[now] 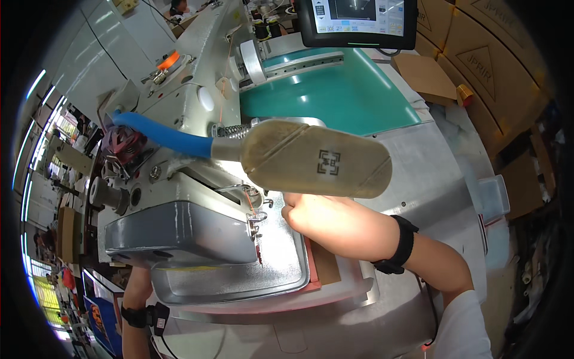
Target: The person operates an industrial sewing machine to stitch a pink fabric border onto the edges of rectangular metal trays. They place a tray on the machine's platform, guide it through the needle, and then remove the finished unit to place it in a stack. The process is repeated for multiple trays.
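Note:
My right hand (308, 216) reaches in from the right beside the needle area of a large sewing machine (185, 233). Its fingers look curled inward, but the lamp head (317, 158) covers part of them, and whatever they hold is hidden. Of my left arm, the wrist (139, 287) shows at the lower left; the hand is behind the machine's grey head. Orange thread runs down by the needle. Beneath the head lies a shiny metal clamp plate (227, 284) with a rounded rim. A reddish edge and a brown panel (326, 266) show at its right.
A blue flexible neck (170, 136) carries the lamp across the machine. Behind are a green plate (305, 96) and a screen (359, 24). Cardboard boxes (478, 72) stack at the right, near a clear plastic container (494, 196). Dark bands circle both wrists; a cable hangs from the left one.

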Tool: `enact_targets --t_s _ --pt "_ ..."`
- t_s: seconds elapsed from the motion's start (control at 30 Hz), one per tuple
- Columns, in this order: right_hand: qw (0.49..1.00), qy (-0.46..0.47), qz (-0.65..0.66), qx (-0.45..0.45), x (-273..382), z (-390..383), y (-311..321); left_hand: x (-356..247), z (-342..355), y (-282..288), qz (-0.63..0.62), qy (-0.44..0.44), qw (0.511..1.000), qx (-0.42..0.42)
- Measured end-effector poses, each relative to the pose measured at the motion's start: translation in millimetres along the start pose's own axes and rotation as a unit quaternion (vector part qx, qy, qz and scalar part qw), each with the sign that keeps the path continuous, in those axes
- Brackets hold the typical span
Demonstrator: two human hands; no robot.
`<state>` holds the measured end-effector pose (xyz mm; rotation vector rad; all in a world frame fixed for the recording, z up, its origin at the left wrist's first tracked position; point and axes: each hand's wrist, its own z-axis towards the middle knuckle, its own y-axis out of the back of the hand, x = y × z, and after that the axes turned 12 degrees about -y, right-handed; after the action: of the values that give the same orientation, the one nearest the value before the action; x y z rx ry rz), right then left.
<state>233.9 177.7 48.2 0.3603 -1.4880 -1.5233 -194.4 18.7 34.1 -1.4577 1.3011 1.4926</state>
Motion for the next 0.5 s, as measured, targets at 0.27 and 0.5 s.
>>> enact_targets --t_s 0.27,0.5 --pt "0.999 0.011 0.012 0.039 -1 -5 -1 69 28 -19 0.432 -0.149 0.88 0.13" --pt "0.992 -0.029 0.118 -0.038 3 0 -8 13 17 -44 0.364 -0.268 0.886 0.105"
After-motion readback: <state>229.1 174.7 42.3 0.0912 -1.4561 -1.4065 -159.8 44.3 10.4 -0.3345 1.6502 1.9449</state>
